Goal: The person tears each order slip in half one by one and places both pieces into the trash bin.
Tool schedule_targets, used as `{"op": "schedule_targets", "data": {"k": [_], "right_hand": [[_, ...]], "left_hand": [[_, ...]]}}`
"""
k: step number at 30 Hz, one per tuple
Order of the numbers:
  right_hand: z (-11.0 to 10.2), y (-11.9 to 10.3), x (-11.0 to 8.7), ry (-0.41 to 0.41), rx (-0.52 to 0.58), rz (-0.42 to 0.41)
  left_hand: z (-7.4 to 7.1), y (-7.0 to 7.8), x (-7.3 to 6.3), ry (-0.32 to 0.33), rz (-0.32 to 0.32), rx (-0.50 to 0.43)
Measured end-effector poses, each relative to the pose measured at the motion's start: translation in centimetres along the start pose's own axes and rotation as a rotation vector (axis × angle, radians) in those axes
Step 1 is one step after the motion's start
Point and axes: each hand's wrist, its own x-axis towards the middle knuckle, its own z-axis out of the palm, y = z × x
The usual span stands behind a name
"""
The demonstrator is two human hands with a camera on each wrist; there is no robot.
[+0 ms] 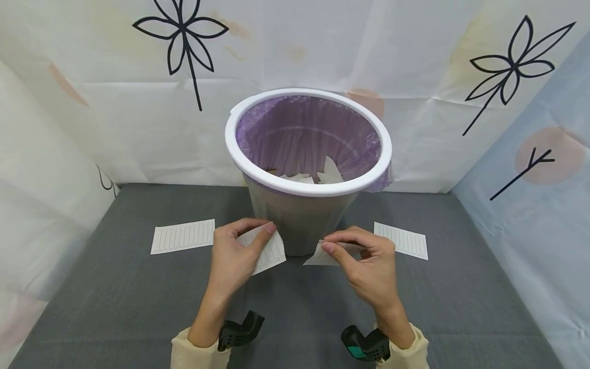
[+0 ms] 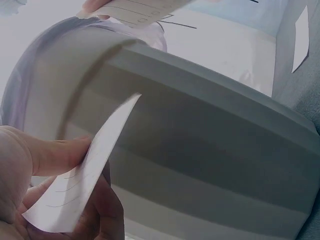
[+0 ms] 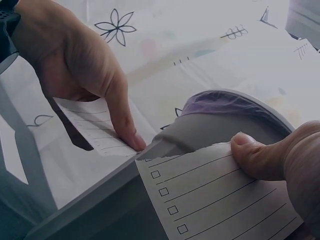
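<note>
My left hand (image 1: 235, 253) pinches a piece of lined checklist paper (image 1: 269, 256) between thumb and fingers. In the right hand (image 1: 369, 261) is another piece of paper (image 1: 322, 254), held between thumb and index finger. Up close in the right wrist view, that piece of paper (image 3: 210, 195) has printed lines, small checkboxes and a ragged torn upper edge. The two pieces are apart, both low in front of the bin. Behind the hands stands a tall waste bin (image 1: 295, 215) with a white rim and a purple liner (image 1: 304, 128).
Pale paper scraps (image 1: 329, 171) lie inside the bin. One lined sheet (image 1: 183, 237) rests on the grey tabletop (image 1: 138, 302) left of the bin, a second lined sheet (image 1: 402, 240) to its right. A patterned cloth backdrop (image 1: 295, 46) rises behind.
</note>
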Motion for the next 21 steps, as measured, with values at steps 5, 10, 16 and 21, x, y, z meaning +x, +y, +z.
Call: {"op": "schedule_targets", "data": {"k": [5, 10, 16, 21], "right_hand": [[0.0, 0.1, 0.0, -0.002, -0.003, 0.014], [-0.3, 0.2, 0.0, 0.012, -0.003, 0.019], [-0.8, 0.2, 0.2, 0.029, -0.011, 0.012], [-1.4, 0.2, 0.3, 0.036, -0.029, 0.011]], "left_hand": [[-0.2, 0.0, 0.0, -0.002, 0.005, 0.002], [-0.2, 0.1, 0.0, -0.004, 0.009, 0.007], [-0.4, 0.4, -0.2, 0.011, 0.013, 0.019], [-0.7, 0.5, -0.2, 0.034, 0.016, 0.014]]}}
